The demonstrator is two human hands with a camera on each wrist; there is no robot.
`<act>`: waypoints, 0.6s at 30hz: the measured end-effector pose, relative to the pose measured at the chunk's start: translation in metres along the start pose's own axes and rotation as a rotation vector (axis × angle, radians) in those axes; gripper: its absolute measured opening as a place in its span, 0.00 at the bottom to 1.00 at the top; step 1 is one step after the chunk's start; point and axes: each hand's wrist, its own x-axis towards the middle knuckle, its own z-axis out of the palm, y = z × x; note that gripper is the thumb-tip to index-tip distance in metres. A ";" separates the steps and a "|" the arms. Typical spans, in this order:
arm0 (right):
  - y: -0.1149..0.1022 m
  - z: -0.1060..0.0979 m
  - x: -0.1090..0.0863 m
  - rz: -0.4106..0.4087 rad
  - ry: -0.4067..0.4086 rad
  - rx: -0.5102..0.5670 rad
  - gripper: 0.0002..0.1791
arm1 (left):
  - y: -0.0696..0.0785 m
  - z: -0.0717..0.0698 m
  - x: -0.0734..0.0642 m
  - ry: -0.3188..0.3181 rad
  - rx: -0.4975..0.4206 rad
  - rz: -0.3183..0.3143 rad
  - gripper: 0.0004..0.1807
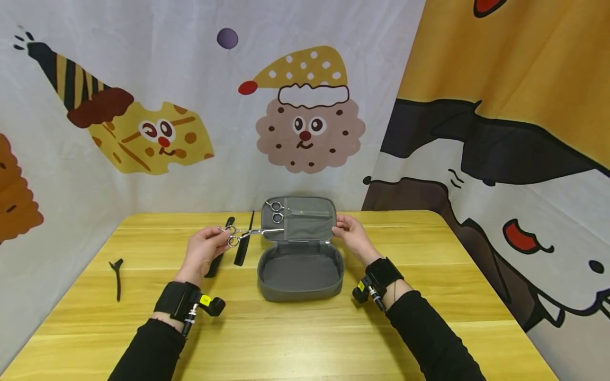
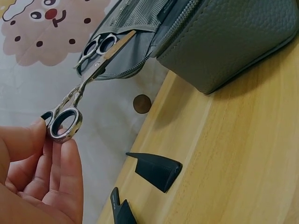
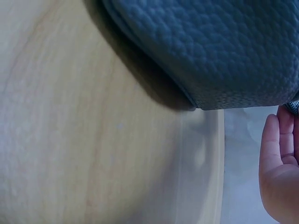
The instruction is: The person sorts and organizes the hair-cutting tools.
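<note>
My left hand (image 1: 204,247) pinches a pair of silver scissors (image 2: 91,74) by the finger rings between thumb and fingers. The closed blades point right, their tip over the mesh pocket (image 1: 310,225) inside the lid of the grey zip case (image 1: 300,292). That case stands with its lid up and its bottom part bare inside. A second pair of scissors (image 1: 277,211) sits in the lid, its blades in the upper pocket. At the lid's right edge my right hand (image 1: 355,236) grips the rim with thumb and fingers; the right wrist view shows only part of this hand (image 3: 280,172).
A black tail comb (image 1: 243,248) and a second black comb-like tool (image 1: 216,264) lie left of the case, close to the left hand. Farther left is a black hair clip (image 1: 117,278). A printed curtain (image 1: 190,69) hangs behind the wooden table (image 1: 286,338).
</note>
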 end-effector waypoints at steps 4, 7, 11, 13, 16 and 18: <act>0.000 0.000 0.000 -0.001 0.000 0.002 0.16 | 0.000 -0.001 0.001 -0.013 0.017 0.008 0.03; -0.001 0.000 -0.001 -0.008 0.005 -0.002 0.15 | 0.000 -0.001 0.002 -0.027 0.024 0.011 0.02; -0.001 0.000 -0.002 -0.009 0.003 0.000 0.15 | -0.002 0.000 0.004 -0.034 0.025 0.019 0.05; -0.001 0.000 -0.001 -0.007 -0.001 0.001 0.15 | -0.004 0.001 0.005 -0.032 0.025 0.023 0.07; -0.001 0.000 -0.002 -0.008 -0.008 -0.003 0.16 | -0.005 0.004 0.006 -0.027 0.038 0.027 0.09; -0.001 0.000 -0.002 -0.013 -0.010 0.004 0.15 | -0.006 0.006 0.006 -0.023 0.052 0.030 0.08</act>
